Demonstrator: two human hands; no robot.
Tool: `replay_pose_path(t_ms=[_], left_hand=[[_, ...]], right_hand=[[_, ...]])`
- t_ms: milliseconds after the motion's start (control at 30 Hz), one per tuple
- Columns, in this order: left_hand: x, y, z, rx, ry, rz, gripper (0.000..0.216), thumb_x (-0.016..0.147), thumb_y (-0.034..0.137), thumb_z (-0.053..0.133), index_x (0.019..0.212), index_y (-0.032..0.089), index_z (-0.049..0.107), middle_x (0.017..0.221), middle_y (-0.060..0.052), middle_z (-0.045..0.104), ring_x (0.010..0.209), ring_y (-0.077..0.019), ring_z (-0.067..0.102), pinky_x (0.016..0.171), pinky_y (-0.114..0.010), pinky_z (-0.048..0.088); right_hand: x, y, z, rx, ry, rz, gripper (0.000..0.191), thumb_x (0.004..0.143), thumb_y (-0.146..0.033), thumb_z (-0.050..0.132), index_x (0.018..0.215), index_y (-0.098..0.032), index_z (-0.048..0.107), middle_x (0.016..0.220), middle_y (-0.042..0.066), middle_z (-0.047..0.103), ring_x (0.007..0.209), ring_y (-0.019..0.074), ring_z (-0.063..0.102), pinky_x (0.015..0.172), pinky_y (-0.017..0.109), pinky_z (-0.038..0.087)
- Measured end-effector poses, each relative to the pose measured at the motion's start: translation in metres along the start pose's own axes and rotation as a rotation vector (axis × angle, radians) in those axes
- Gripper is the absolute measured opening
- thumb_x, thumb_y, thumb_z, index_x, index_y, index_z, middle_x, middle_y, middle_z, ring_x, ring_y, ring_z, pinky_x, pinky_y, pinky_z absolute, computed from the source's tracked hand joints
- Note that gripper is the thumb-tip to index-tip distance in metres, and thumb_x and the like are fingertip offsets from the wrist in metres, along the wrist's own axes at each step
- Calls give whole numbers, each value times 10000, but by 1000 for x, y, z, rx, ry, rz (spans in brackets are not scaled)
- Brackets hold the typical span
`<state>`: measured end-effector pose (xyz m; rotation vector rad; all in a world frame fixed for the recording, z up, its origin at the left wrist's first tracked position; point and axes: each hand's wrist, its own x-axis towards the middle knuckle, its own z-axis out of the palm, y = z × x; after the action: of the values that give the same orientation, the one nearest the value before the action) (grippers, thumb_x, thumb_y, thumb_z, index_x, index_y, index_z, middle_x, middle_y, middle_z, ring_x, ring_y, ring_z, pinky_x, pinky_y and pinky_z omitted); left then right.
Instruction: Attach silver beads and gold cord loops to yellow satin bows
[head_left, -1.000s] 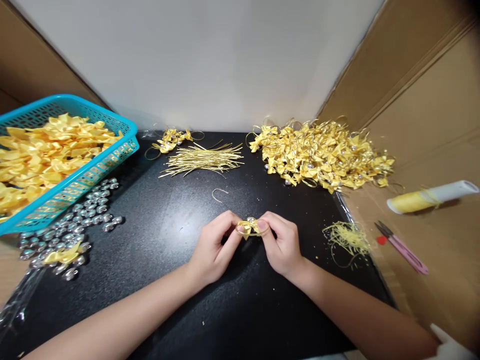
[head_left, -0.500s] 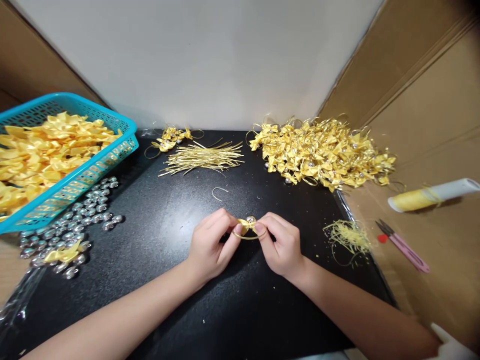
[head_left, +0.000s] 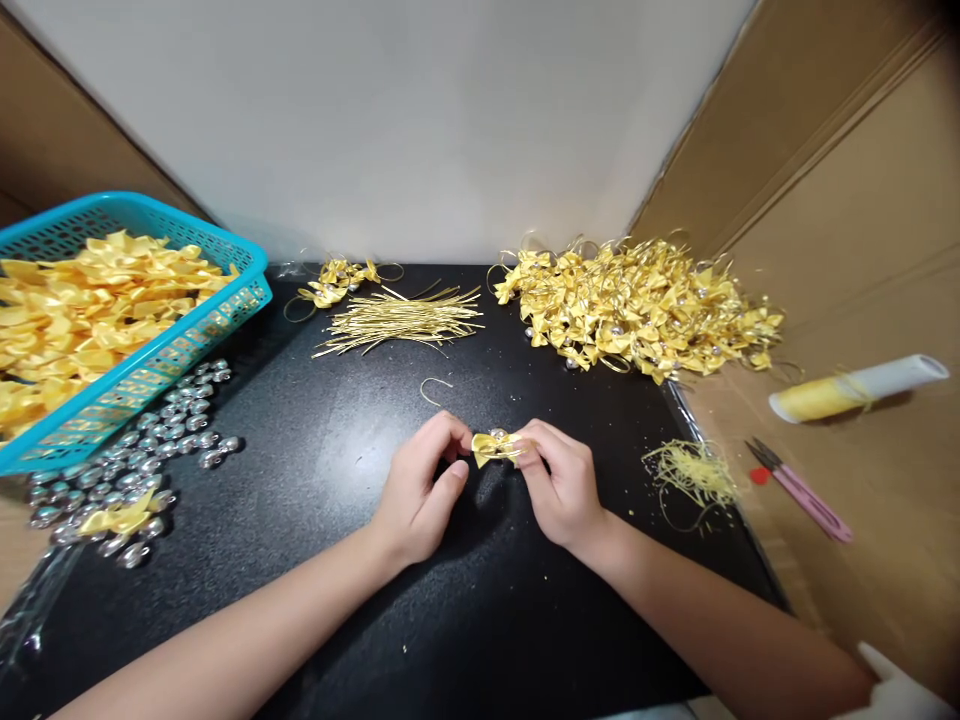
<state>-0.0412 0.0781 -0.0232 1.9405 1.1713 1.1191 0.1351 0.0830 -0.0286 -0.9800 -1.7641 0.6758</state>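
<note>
Over the middle of the black tabletop, a yellow ribbon bow (head_left: 493, 447) with a small shiny silver ball behind its centre is pinched at its right end by my right hand (head_left: 559, 480). A thin gold cord lies across the front of the bow. My left hand (head_left: 424, 490) is at the bow's left end, its thumb apart from its fingers; whether a fingertip touches the ribbon I cannot tell. Just beyond my hands lies one curved piece of gold cord (head_left: 433, 390). Farther back is a bundle of cut gold cords (head_left: 409, 320).
A blue basket (head_left: 259, 262) of yellow bows stands left, with silver balls (head_left: 142, 440) beside it. Finished-looking bows with cord loops (head_left: 637, 310) are heaped back right. Cord scraps (head_left: 694, 472), pink-handled snips (head_left: 814, 505) and a yellow-wrapped tube (head_left: 859, 388) lie right.
My left thumb has come off the bow and moved apart from the fingers. The bow now shows more of its front, and the cord loop is drawn in against it.
</note>
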Motion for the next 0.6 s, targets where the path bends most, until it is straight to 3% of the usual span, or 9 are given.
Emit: replay_pose_path(t_ms=[200,400,600], left_hand=[[1,4,2,60,-52,-10,281,959,234,399,700,178,491,644,3,510,619,-124,479,615,-254,372],[1,3,2,71,-21,-18,310,953,222,426,646,177,439,584,27,445,573,-107,451,566,-227,344],[0,2,3,87,35,-52,291,944,219,437,658,175,461,594,20,473,561,-104,452,553,-221,352]], right_hand=[[0,-1,1,48,-36,-3,267,968,-177,384,728,-186,500,674,9,513,631,128,505,590,259,401],[0,0,-1,58,-59,-7,276,967,-181,358,709,-192,455,662,-1,488,629,125,490,604,266,383],[-2,-4,-1,-65,152,-76,65,845,-176,527,851,-201,467,789,16,490,705,143,488,628,280,425]])
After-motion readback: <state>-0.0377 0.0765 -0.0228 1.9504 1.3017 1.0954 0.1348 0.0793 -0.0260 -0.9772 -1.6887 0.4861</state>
